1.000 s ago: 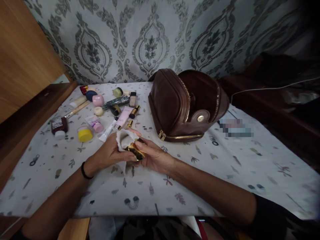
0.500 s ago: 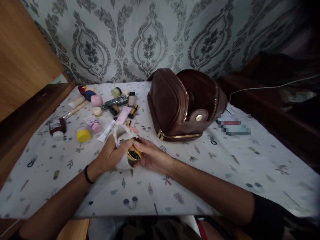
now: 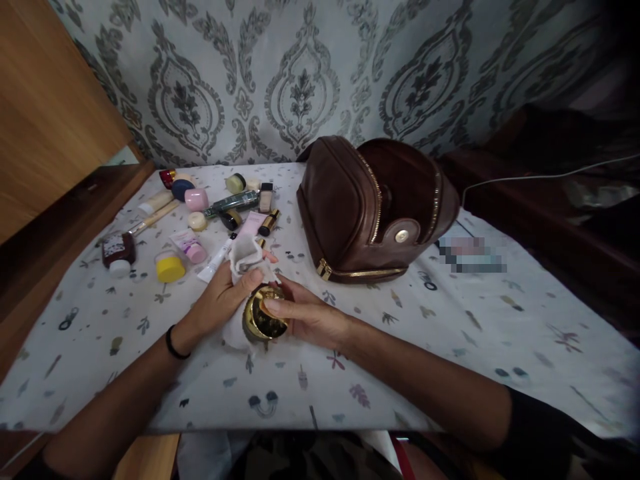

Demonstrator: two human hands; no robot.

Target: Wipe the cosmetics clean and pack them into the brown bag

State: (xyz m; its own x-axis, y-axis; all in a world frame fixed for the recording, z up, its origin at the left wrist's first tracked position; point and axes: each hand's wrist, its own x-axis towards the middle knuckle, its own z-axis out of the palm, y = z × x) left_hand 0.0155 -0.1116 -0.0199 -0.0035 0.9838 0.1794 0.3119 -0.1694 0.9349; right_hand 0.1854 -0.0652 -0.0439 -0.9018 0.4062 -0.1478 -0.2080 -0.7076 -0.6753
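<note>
L hand [image 3: 220, 305]: closed on white cloth [image 3: 245, 252], thumb bent over its edge by the gold container's upper rim; bunching prob. gives a soft layer btwn fingers & shiny surface.
R hand [image 3: 313, 319]: gripping gold round container [image 3: 273, 328], thumb flat across its face, fingers beneath; looks like a pinch to stop it slipping or turning. Underside fingers mostly hidden.
Gold container: btwn both hands, above near part of table [image 3: 300, 413], tilted w/ face up toward the head cam, prob. so the face is easy to see. Cloth is up against its L side & hangs below.
Brown bag [image 3: 337, 207]: beyond R hand, well apart, zip open, mouth facing up & R; wide base prob. lets it stand unaided. Inside too dark to tell.
Small items: grouped L of bag, prob. to leave elbow room. Yellow jar [image 3: 171, 269] nr. dark red bottle [image 3: 117, 250]; pink tube [image 3: 253, 225] beside black-gold tube [image 3: 269, 223]; white tube [image 3: 214, 265] just past L hand, partly behind cloth.
Brush [image 3: 163, 213]: lies flat behind dark red bottle, tip close to it.
Far R: pixelated item [image 3: 473, 257] beside bag, ID n/a.
</note>
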